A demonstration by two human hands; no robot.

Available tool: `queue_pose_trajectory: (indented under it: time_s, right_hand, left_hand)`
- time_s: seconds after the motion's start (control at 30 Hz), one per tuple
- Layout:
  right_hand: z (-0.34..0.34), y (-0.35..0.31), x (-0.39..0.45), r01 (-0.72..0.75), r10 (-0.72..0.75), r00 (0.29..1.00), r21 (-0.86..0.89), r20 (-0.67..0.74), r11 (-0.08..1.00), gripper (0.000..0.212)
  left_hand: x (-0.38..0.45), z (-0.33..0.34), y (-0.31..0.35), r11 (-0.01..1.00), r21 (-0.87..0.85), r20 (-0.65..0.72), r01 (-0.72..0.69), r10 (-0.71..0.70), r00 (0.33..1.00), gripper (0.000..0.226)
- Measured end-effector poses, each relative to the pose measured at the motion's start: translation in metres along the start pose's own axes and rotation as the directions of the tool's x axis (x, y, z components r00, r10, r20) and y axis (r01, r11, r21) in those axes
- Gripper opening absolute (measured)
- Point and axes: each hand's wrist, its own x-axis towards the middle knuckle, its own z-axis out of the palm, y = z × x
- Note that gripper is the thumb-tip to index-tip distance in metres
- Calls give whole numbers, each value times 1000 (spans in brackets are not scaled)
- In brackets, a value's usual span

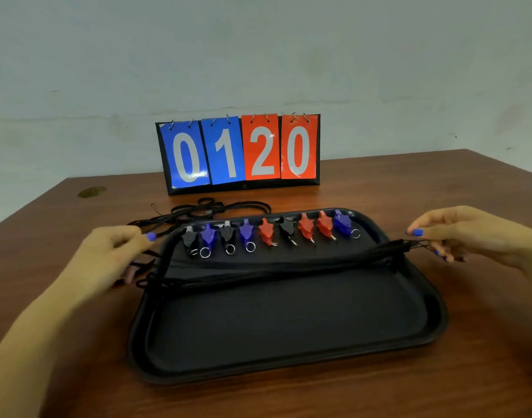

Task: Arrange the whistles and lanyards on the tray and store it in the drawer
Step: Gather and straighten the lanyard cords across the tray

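Grip, left hand (114, 254): fingers curled, pinching the left end of the bundle of black lanyards (276, 265) just off the tray's left edge.
Grip, right hand (457, 236): thumb and fingers pinching the bundle's right end, where thin cord loops stick out, at the tray's right rim.
Lanyard bundle: stretched between the two hands, running across the black tray (288, 372) from left to right, just in front of the whistles; whether it rests on the tray floor or hangs slightly above it I cannot tell.
Whistles (270, 230): nine in a row along the tray's far edge, in order from left black, blue, black, blue, red, black, red, red, blue, each with a metal ring or clip pointing toward the person.
Loose lanyards (210, 211): more black cords lying on the wooden table (469, 387) behind the tray's far left corner.
Scoreboard (239, 152): flip cards standing upright behind the tray, reading 0 1 in blue and 2 0 in red.
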Motion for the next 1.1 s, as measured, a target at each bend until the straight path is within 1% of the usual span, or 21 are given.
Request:
queue_pose_trajectory:
  time_s: [0.07, 0.13, 0.23, 0.3, 0.47, 0.53, 0.67, 0.8, 0.93, 1.03, 1.1]
  right_hand:
    - [0, 1, 2, -29, 28, 999, -29, -17, 999, 13]
    - [0, 1, 3, -47, 45, 998, -46, -39, 998, 13]
    - [-1, 2, 5, -47, 44, 996, -44, -77, 998, 14]
    - [-1, 3, 6, -46, 42, 995, -44, -89, 998, 14]
    - [3, 2, 7, -19, 14, 995, -54, -102, 998, 13]
    - [5, 2, 8, -20, 13, 996, -73, -93, 997, 14]
    - [7, 2, 9, -30, 18, 996, -145, -86, 989, 13]
    - [9, 1, 9, -20, 8, 996, -151, -83, 988, 12]
    - [9, -1, 8, -9, -9, 992, -145, -126, 989, 16]
    - [11, -3, 10, 10, -58, 977, -227, -207, 974, 16]
    - [16, -6, 12, 35, -123, 950, -292, -289, 956, 13]
  left_hand:
    - [-1, 1, 2, 996, 84, 46, -5, 1, 999, 45]
    - [-2, 0, 0, 995, 98, 76, 10, -18, 997, 41]
    - [-1, -1, 4, 984, 179, 69, 0, -13, 998, 37]
    - [-1, -1, 4, 981, 193, 77, -29, 14, 997, 35]
    - [-1, -2, 1, 974, 219, 69, -55, 41, 997, 38]
    - [-1, -3, -1, 974, 222, 91, -46, 26, 995, 38]
    - [1, -4, -1, 976, 217, 145, 2, -35, 989, 29]
    - [1, -5, -3, 960, 279, 165, 0, -48, 985, 25]
    - [-1, -7, -1, 956, 290, 121, -37, 2, 993, 23]
    - [-2, -10, -3, 956, 288, 61, -57, 42, 997, 22]
    - [-1, -13, -5, 956, 287, -19, -59, 67, 998, 23]
